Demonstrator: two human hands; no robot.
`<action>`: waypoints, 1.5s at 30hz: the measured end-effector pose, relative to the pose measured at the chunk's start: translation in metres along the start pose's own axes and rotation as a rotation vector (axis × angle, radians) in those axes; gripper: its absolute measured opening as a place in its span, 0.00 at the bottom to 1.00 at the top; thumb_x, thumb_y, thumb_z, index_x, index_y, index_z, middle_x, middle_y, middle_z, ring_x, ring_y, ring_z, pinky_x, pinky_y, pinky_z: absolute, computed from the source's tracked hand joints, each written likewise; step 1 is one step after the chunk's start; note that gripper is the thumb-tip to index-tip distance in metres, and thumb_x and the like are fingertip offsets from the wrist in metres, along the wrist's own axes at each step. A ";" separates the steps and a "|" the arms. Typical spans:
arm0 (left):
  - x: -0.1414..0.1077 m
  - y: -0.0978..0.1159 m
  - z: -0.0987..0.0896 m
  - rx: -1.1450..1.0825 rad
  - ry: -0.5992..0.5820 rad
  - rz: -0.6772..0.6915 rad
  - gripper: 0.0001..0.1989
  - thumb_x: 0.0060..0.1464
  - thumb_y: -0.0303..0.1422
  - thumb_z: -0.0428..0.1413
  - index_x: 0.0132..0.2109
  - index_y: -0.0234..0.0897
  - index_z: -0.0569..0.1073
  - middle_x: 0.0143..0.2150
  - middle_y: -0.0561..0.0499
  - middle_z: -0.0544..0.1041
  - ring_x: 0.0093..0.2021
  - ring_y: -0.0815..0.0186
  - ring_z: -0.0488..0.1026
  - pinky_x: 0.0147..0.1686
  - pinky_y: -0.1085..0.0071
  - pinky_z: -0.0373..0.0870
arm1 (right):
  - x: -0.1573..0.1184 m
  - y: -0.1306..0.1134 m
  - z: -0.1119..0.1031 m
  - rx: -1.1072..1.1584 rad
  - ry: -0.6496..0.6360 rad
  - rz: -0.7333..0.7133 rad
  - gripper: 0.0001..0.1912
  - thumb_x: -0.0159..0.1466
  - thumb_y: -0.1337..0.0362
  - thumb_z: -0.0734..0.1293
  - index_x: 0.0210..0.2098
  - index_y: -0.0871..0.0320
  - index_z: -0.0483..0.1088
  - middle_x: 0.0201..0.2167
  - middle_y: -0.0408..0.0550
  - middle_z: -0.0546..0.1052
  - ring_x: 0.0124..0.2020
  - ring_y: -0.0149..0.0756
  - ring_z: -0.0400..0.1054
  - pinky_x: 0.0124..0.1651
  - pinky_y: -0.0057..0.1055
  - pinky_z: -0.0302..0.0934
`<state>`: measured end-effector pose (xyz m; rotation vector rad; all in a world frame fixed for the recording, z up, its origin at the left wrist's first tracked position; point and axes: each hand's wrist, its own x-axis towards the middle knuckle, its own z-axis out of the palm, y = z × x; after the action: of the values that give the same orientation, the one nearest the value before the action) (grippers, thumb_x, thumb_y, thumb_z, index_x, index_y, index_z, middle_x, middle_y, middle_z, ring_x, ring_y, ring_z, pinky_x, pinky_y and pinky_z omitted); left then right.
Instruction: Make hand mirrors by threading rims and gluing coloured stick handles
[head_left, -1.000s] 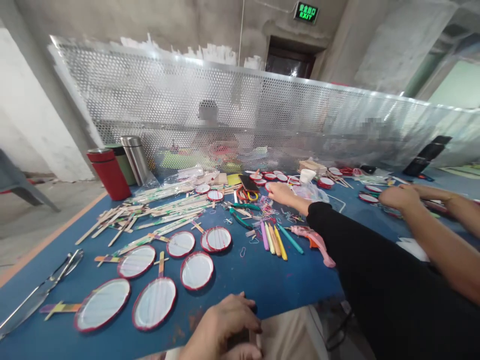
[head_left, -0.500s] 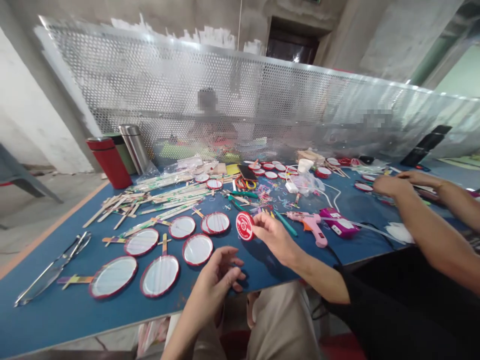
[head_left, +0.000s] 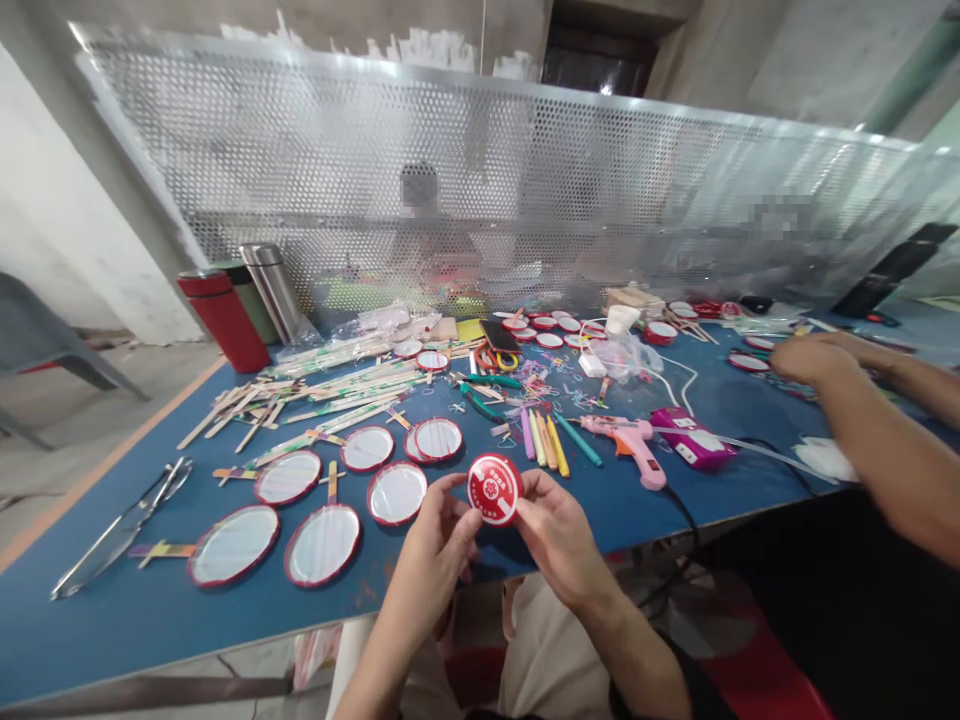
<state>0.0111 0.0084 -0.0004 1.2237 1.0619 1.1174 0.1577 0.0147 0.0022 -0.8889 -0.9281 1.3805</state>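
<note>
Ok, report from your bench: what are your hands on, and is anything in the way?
Left hand, right hand on red round disc, white emblem. Red-rimmed round frame just beyond left hand. Co-worker's hand off right.

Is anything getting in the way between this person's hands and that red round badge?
Nothing visible does: the red round badge is held directly between the left hand and the right hand, with fingers touching its edge on both sides.

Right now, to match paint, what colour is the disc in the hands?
The disc is red with white markings; head view.
</note>
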 end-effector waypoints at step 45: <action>0.008 -0.004 -0.013 -0.033 -0.048 -0.007 0.18 0.53 0.41 0.54 0.47 0.36 0.63 0.23 0.61 0.61 0.23 0.71 0.58 0.23 0.76 0.53 | 0.033 -0.013 -0.003 -0.862 -0.274 -0.218 0.08 0.66 0.62 0.61 0.34 0.60 0.67 0.25 0.40 0.71 0.25 0.28 0.65 0.29 0.23 0.59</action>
<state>-0.0004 0.0186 -0.0056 1.2138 1.0068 1.0914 0.1650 0.0477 0.0136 -1.1894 -1.8423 0.9019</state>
